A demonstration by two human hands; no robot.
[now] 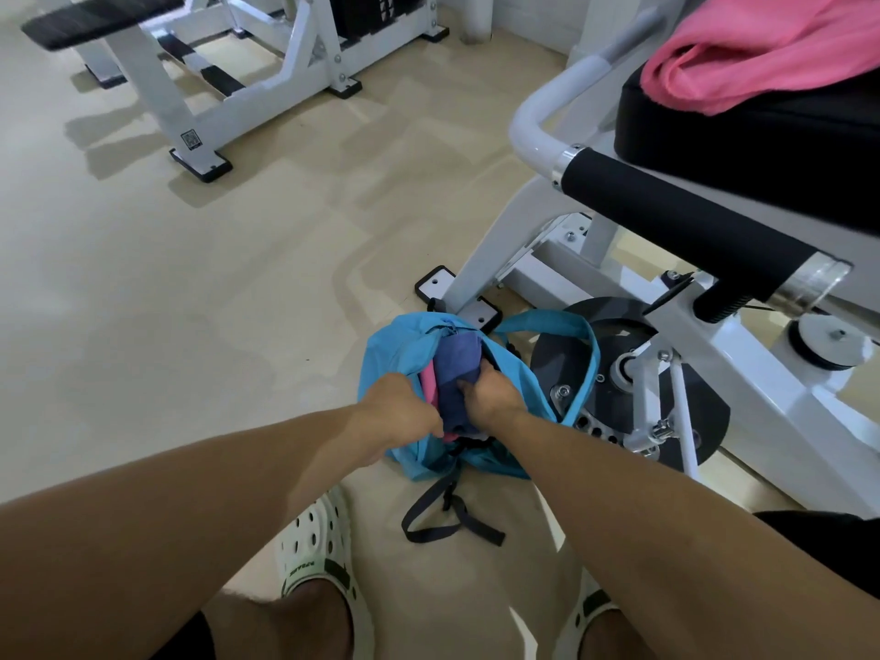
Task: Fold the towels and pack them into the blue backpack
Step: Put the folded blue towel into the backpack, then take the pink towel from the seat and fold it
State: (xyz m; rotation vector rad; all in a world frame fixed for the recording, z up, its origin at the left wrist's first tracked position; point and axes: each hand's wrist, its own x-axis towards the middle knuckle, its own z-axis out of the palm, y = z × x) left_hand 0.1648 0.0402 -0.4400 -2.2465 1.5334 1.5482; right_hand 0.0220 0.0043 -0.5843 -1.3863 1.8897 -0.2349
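Soft, even indoor light, medium bright.
The floor [190,288] has pale glare patches and soft shadows under the white machine frame [266,83]; straight lines bend at the edges; far corners look slightly blurred.

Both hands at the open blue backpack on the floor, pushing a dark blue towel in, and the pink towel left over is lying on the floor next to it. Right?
Not quite. The pink towel lies on the black seat pad of the gym machine, not on the floor; the head view shows it. The rest holds: left hand and right hand at the open blue backpack, pushing in the dark blue towel.
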